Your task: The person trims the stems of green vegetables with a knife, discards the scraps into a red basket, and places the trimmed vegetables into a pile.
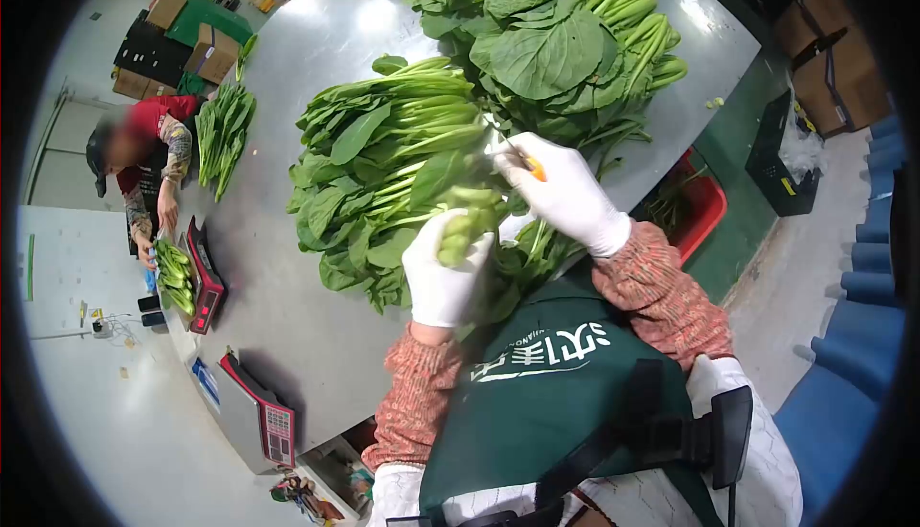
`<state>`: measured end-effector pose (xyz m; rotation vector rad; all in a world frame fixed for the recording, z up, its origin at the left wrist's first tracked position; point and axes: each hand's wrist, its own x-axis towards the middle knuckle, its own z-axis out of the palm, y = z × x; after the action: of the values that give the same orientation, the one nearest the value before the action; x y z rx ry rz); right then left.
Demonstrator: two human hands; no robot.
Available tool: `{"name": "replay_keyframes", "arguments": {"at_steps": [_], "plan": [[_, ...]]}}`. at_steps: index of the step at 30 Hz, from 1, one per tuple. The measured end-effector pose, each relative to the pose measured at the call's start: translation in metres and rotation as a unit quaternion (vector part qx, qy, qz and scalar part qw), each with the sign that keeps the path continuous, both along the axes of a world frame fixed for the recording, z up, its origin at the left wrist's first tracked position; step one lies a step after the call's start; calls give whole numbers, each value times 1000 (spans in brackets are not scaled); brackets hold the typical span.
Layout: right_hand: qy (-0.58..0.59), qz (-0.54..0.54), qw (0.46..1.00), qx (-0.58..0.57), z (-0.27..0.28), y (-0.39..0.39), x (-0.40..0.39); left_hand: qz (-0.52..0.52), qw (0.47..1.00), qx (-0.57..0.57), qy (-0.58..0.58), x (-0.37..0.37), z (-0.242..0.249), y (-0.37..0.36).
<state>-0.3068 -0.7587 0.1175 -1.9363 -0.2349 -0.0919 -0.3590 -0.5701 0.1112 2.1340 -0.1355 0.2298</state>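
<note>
- Red sleeves belong to a co-worker (144, 158) at the far left, whose hand rests by a small bunch of greens (174, 276) lying on a red scale (204, 278); a second scale (264, 422) stands nearer, at the edge of the metal table (287, 316).
- Near the middle, a big pile of leafy greens (383, 172) lies on the table.
- The left hand (443, 273), in a white glove, is closed around the stem ends of a bunch of greens (470, 220), just in front of the pile.
- The right hand (565, 192), also gloved, pinches a small orange-handled tool (529, 165) against the same bunch.
- I judge the bunch light and soft; leaves bruise easily, so the firm stems are the place to grip.
- Further right, a second heap of greens (556, 38) lies, and a red crate (704, 206) stands below the table.
</note>
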Motion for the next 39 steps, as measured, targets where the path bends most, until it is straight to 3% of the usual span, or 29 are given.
{"name": "replay_keyframes", "arguments": {"at_steps": [1, 7, 15, 21, 24, 28, 29, 31, 32, 33, 35, 37, 38, 39], "plan": [[-84, -34, 993, -72, -5, -7, -1, -1, 1000, -22, 21, 0, 2, 5], [-29, 63, 977, -203, -1, -5, -44, -5, 989, -91, 112, -2, 19, 10], [-7, 94, 953, -287, 0, -13, -47, -63, 997, 36, -12, -9, 21, 14], [-15, 121, 965, -230, -11, -13, -51, -83, 991, 83, -71, -14, 31, 16], [94, -22, 940, -326, -65, -34, -32, -84, 994, 48, -43, -16, 35, 23], [86, -43, 961, -261, -51, -47, -34, 7, 994, -96, 48, -17, 65, 49], [78, -36, 963, -257, -53, -46, -31, 8, 975, -216, 59, -19, 55, 77], [81, -34, 970, -225, -46, -44, -27, 48, 862, -505, -19, -20, 52, 103], [74, -38, 975, -204, -51, -44, -26, 12, 831, -555, -46, -17, 51, 117], [65, -40, 980, -182, -55, -45, -26, -24, 796, -600, -74, -16, 49, 133], [59, -48, 969, -236, -62, -44, -23, -5, 792, -602, -97, -18, 34, 162], [68, -19, 990, -123, -58, -48, -23, -11, 792, -603, -96, -21, 29, 176], [99, -25, 987, -125, -54, -50, -22, 35, 785, -613, -78, -27, 25, 180], [72, -11, 991, -113, -54, -52, -21, 11, 764, -642, -59, -28, 26, 182]]}}
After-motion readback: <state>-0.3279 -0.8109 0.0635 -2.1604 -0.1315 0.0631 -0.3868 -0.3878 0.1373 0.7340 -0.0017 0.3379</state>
